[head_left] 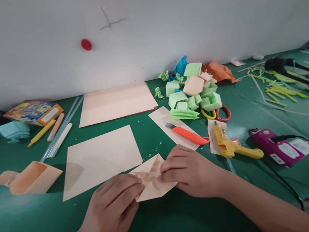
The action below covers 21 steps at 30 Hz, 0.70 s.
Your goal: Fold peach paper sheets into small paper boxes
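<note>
Between my two hands lies a small folded piece of peach paper (pixel 150 186), with creases meeting near its middle. My left hand (pixel 114 205) grips its left edge, thumb and fingers closed on it. On the other side my right hand (pixel 187 171) pinches the right part, its fingers curled over the fold. Just behind the left hand is a flat peach sheet (pixel 102 155). An orange utility knife (pixel 188 134) rests on a pale paper strip (pixel 162 118) beyond the right hand. Farther left stands a folded peach paper box (pixel 36 178).
A yellow glue gun (pixel 228 143), a purple power block (pixel 278 146) with cables and red-and-yellow scissors (pixel 224 113) lie at right. Behind them is a heap of green paper boxes (pixel 178 100). A stack of sheets (pixel 114 102) sits by the wall; glue sticks (pixel 62 129) lie at left.
</note>
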Each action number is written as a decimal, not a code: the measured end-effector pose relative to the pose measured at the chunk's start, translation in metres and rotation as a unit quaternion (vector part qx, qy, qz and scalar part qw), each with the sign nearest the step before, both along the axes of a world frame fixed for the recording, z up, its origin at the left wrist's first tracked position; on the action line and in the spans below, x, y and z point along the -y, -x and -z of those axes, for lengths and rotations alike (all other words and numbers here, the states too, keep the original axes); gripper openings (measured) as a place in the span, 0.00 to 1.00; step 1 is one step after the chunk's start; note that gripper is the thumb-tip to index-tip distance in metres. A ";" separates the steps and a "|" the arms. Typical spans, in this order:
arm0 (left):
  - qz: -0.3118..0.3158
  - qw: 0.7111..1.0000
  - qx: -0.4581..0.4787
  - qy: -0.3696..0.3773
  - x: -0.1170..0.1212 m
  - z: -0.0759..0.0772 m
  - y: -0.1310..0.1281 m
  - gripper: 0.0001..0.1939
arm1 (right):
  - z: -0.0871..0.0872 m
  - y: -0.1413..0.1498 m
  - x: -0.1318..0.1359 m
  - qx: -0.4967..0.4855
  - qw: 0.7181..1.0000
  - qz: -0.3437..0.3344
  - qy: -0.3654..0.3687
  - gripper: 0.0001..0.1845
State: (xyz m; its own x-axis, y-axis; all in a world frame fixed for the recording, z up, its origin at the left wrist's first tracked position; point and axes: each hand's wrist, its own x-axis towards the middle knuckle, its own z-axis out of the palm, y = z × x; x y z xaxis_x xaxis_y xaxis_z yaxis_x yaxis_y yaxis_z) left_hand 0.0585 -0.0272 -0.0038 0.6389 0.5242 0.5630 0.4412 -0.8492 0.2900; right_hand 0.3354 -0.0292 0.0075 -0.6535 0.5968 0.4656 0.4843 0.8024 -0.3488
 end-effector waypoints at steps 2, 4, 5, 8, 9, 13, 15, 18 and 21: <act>-0.001 1.000 0.002 -0.021 0.001 0.000 0.001 0.14 | -0.003 0.001 0.001 -0.011 0.999 0.004 -0.034 0.17; -0.012 0.999 0.005 -0.045 0.001 -0.002 0.003 0.16 | -0.005 0.001 0.002 -0.019 0.998 0.022 -0.059 0.17; -0.023 0.998 0.004 -0.054 0.001 -0.002 0.004 0.17 | -0.005 0.002 0.003 -0.023 0.997 0.035 -0.071 0.17; -0.073 0.994 -0.018 -0.074 -0.002 -0.004 0.008 0.19 | -0.001 0.002 0.003 -0.019 0.993 0.077 -0.090 0.18; -0.089 0.992 -0.029 -0.079 -0.003 -0.004 0.009 0.18 | 0.001 0.002 0.002 -0.011 0.992 0.088 -0.087 0.18; -0.102 0.989 -0.076 -0.070 -0.008 -0.001 0.007 0.15 | 0.011 0.003 -0.003 0.018 0.991 0.126 -0.046 0.18; -0.090 0.990 -0.094 -0.062 -0.009 0.001 0.004 0.14 | 0.015 0.003 -0.006 0.018 0.989 0.146 -0.026 0.18; -0.086 0.991 -0.086 -0.050 -0.010 0.003 0.002 0.13 | 0.017 0.003 -0.006 0.012 0.987 0.158 0.011 0.17; -0.089 0.994 -0.056 -0.010 -0.012 0.003 0.003 0.10 | 0.012 0.004 -0.004 0.014 0.987 0.147 0.069 0.10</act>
